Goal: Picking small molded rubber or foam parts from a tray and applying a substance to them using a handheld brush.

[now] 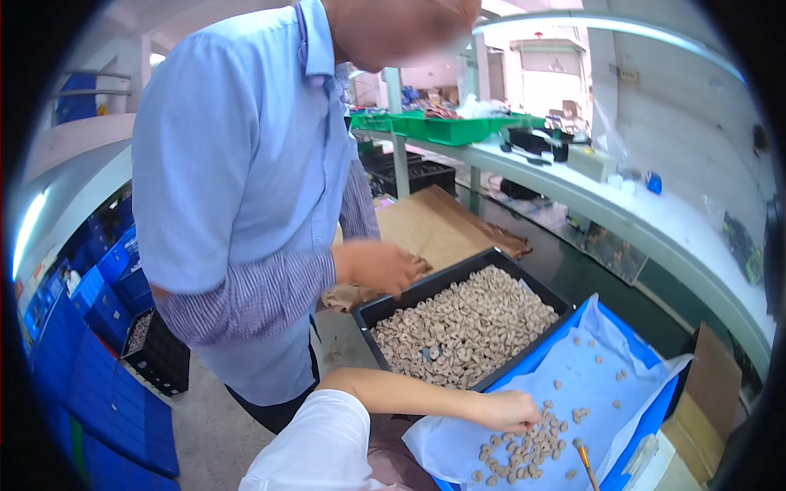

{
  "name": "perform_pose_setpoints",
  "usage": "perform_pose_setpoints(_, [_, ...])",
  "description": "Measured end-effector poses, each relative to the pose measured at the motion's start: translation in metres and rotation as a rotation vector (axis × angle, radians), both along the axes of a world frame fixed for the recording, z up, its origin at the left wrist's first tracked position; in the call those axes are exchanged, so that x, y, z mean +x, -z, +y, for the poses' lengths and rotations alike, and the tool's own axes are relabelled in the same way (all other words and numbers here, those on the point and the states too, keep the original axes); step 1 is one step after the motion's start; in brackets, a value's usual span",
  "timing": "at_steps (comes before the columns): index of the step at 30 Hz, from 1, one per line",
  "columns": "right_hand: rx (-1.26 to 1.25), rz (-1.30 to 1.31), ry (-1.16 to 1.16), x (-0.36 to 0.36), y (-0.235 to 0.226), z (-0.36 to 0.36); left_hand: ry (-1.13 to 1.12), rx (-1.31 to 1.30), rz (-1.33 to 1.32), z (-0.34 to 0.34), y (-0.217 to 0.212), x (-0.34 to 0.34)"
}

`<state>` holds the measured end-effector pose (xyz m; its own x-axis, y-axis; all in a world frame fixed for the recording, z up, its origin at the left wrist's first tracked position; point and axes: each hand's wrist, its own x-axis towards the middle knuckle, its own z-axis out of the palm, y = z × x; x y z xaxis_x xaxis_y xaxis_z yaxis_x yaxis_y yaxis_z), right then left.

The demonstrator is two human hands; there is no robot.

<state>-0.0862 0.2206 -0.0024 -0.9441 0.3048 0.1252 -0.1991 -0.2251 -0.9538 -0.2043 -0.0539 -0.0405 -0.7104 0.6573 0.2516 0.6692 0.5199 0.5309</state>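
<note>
My left hand (509, 411) reaches in from the lower left on a bare forearm with a white sleeve. Its fingers curl down onto a heap of small beige pieces (524, 450) lying on a pale blue plastic sheet (598, 368). Whether it pinches a piece is not visible. Just behind stands a black tray (368, 315) filled with beige ring-shaped pieces (467, 323). A person in a light blue shirt stands at the left, one hand (381, 266) at the tray's far corner. My right hand is out of view.
A thin orange stick (586, 462) lies at the sheet's lower edge. Brown paper (426, 225) lies behind the tray. Green trays (446, 127) sit on a long white bench (655, 213). Blue crates (90, 327) and a black crate (155, 348) stand at the left, a cardboard box (708, 385) at the right.
</note>
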Motion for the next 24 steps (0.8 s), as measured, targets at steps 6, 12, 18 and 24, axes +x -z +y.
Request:
perform_pose_setpoints(6, [-0.248,-0.142,-0.231,0.006,0.011,0.046,-0.303,0.505,-0.410,-0.019,-0.060,0.008])
perform_pose_setpoints(12, [-0.333,-0.163,-0.327,-0.001,0.021,0.066,-0.786,0.709,-0.094,-0.111,-0.170,0.073])
perform_pose_setpoints(18, [-0.396,-0.272,-0.470,-0.012,0.025,0.063,-1.026,0.945,0.419,-0.231,-0.289,0.165])
perform_pose_setpoints(24, [-0.449,-0.372,-0.568,-0.014,0.031,0.066,-1.109,1.068,0.431,-0.280,-0.341,0.212])
